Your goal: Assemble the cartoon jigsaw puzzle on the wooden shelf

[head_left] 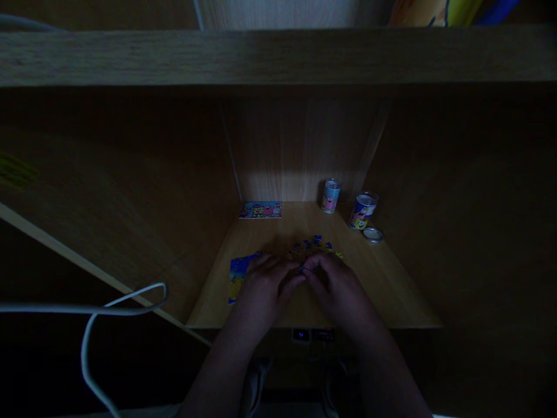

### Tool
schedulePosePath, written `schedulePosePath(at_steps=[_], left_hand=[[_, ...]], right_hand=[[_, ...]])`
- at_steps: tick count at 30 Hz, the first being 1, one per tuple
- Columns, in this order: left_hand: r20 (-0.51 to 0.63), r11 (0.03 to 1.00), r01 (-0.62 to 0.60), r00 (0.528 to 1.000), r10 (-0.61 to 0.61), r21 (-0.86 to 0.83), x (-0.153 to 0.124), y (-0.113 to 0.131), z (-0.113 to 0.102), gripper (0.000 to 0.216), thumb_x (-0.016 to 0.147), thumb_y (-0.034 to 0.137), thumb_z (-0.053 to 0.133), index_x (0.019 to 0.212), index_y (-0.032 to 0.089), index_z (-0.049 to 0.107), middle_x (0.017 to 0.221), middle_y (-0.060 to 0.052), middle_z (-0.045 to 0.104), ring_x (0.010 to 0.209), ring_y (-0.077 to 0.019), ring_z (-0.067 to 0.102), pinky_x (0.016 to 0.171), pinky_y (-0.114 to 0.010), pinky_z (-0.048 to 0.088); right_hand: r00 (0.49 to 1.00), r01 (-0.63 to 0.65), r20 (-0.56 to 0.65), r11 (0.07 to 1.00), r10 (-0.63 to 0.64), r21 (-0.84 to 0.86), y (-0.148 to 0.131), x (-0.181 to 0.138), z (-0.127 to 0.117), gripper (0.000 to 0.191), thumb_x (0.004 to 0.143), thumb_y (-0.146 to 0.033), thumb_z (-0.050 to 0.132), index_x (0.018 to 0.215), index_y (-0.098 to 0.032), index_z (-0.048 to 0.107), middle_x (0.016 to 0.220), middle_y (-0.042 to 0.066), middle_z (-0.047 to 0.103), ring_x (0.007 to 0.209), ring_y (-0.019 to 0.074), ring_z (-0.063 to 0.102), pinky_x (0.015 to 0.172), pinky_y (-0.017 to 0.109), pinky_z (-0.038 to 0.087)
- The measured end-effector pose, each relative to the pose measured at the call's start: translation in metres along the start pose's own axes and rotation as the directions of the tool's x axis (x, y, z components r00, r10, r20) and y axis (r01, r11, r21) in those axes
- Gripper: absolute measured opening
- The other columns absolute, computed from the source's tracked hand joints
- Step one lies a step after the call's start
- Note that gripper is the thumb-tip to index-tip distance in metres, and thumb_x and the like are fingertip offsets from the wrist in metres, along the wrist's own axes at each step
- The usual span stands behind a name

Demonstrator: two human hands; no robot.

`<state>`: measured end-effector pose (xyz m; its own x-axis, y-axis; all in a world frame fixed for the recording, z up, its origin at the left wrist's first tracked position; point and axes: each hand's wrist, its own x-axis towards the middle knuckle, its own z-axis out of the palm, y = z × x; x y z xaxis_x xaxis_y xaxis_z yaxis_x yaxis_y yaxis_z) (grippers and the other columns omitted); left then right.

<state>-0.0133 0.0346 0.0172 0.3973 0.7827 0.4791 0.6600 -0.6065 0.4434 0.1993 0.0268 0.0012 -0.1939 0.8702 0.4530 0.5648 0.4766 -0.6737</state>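
Both my hands rest on a small wooden desk (391, 302) in dim light. My left hand (267, 278) and my right hand (333, 278) meet fingertip to fingertip, pinching a small dark puzzle piece (303, 269) between them. Loose blue and yellow puzzle pieces (315, 244) lie scattered just beyond the fingers. A partly assembled blue and yellow puzzle section (237, 277) lies under the left side of my left hand.
A cartoon picture card (261, 209) lies at the desk's back. Two cartoon tins (331, 196) (362, 211) stand at the back right, one open with its lid (373, 234) beside it. Wooden walls enclose the desk. A white cable (113, 307) hangs at left.
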Motion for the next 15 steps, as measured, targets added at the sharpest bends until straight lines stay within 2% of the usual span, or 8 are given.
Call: schedulePosePath(at_steps=[6,9,12,15], left_hand=[[-0.007,0.995,0.06,0.998,-0.061,-0.075,0.002,-0.009,0.006,0.011,0.105,0.017,0.075,0.106,0.025,0.082,0.098,-0.002,0.083,0.094,-0.0248,0.076,0.089,-0.04,0.057],[-0.03,0.994,0.092,0.995,-0.094,-0.062,0.002,-0.011,0.005,0.011,0.104,0.017,0.074,0.104,0.025,0.081,0.1,-0.003,0.084,0.097,-0.0259,0.078,0.09,-0.041,0.059],[-0.089,0.98,0.158,0.981,-0.169,-0.121,0.002,-0.011,0.005,0.009,0.104,0.019,0.072,0.107,0.025,0.079,0.103,-0.003,0.084,0.098,-0.0248,0.079,0.091,-0.04,0.061],[-0.118,0.964,0.2,0.968,-0.222,-0.178,0.003,-0.011,0.005,0.006,0.103,0.02,0.072,0.105,0.025,0.076,0.099,-0.002,0.083,0.092,-0.0228,0.079,0.088,-0.038,0.062]], right_hand=[[0.999,-0.031,-0.027,0.999,0.032,0.024,-0.002,-0.001,-0.002,0.006,0.11,-0.027,0.064,0.106,-0.027,0.068,0.106,0.003,0.08,0.102,0.0236,0.074,0.092,0.036,0.055],[0.988,-0.096,-0.121,0.994,0.101,0.048,0.001,-0.001,-0.003,0.007,0.11,-0.032,0.064,0.109,-0.027,0.068,0.107,0.004,0.08,0.102,0.024,0.075,0.092,0.037,0.057],[0.956,-0.177,-0.229,0.983,0.185,0.055,0.005,-0.001,-0.003,0.012,0.108,-0.037,0.066,0.111,-0.026,0.068,0.108,0.006,0.08,0.1,0.0248,0.076,0.09,0.038,0.058],[0.94,-0.227,-0.259,0.974,0.224,0.017,0.008,0.0,-0.003,0.013,0.105,-0.038,0.068,0.109,-0.025,0.067,0.106,0.007,0.08,0.096,0.0262,0.076,0.087,0.039,0.058]])
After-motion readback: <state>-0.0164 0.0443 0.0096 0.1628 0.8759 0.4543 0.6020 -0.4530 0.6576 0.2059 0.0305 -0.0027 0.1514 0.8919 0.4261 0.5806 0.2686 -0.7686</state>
